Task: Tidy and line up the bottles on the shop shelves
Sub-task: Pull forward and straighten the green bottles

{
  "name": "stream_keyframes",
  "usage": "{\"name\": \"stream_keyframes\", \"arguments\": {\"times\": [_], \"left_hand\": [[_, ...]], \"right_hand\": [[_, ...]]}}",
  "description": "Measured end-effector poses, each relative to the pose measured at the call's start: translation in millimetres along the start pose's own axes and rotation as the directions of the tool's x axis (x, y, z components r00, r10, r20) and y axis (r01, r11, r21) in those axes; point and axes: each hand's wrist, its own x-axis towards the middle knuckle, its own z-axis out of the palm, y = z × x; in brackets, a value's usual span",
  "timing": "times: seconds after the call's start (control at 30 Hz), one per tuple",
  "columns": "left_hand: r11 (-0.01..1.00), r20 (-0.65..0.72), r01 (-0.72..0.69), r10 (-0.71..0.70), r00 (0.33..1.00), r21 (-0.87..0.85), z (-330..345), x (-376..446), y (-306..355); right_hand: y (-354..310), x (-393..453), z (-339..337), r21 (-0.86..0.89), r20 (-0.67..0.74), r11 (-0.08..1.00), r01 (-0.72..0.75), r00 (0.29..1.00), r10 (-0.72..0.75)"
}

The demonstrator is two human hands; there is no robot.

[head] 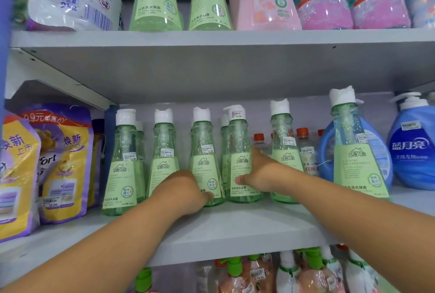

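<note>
The left hand (188,189) curls around the base of one green bottle (205,163), and the right hand (259,175) grips the next green bottle (240,158) just beside it, thumb across its label. Both bottles stand upright on the middle shelf (211,224) in a row of matching green bottles (122,165), seemingly a little uneven. Purple refill pouches (63,163) stand at the left, blue detergent bottles (412,146) at the right.
</note>
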Motion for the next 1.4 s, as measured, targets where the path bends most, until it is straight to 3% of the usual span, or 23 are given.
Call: {"name": "stream_keyframes", "arguments": {"times": [0.23, 0.4, 0.5, 0.6, 0.67, 0.73, 0.83, 0.97, 1.13, 1.23, 1.4], "left_hand": [[0.998, -0.011, 0.032, -0.033, 0.999, -0.046, 0, -7, 5], [0.956, -0.253, -0.113, 0.043, 0.967, -0.272, -7, -24, 29], [0.859, -0.158, -0.187, 0.126, 0.979, -0.476, -10, -35, 71], [0.799, -0.020, -0.173, 0.198, 0.980, -0.576, -3, -42, 117], [0.762, -0.002, -0.154, 0.196, 0.981, -0.629, 2, -45, 142], [0.751, 0.037, -0.112, 0.178, 0.983, -0.650, 7, -43, 162], [0.756, 0.080, -0.053, 0.138, 0.987, -0.652, 20, -30, 177], [0.793, 0.116, 0.006, 0.081, 0.990, -0.609, 30, -24, 179], [0.755, 0.066, 0.008, 0.047, 0.997, -0.656, 24, -40, 161], [0.744, -0.011, -0.015, 0.010, 1.000, -0.668, 13, -63, 133], [0.817, -0.148, -0.019, -0.082, 0.986, -0.576, -13, -95, 64]], "right_hand": [[1, -16, 8, 0.060, -0.047, 0.998, 0.031, 0.999, -0.028], [14, -69, -32, 0.072, -0.135, 0.983, 0.169, 0.978, -0.158], [47, -98, -77, 0.073, -0.365, 0.972, 0.223, 0.913, -0.183], [95, -112, -117, 0.110, -0.589, 0.981, 0.160, 0.806, -0.065], [124, -115, -130, 0.129, -0.552, 0.991, 0.031, 0.833, 0.046], [144, -113, -132, 0.182, -0.392, 0.981, -0.070, 0.910, 0.137], [156, -106, -124, 0.228, -0.228, 0.971, -0.074, 0.965, 0.127], [162, -90, -114, 0.273, -0.237, 0.962, -0.018, 0.968, 0.086], [164, -80, -109, 0.280, -0.245, 0.960, 0.006, 0.967, 0.065], [153, -81, -110, 0.204, -0.264, 0.979, 0.030, 0.964, 0.025], [94, -90, -104, 0.048, -0.281, 0.986, 0.160, 0.949, -0.140]]}}
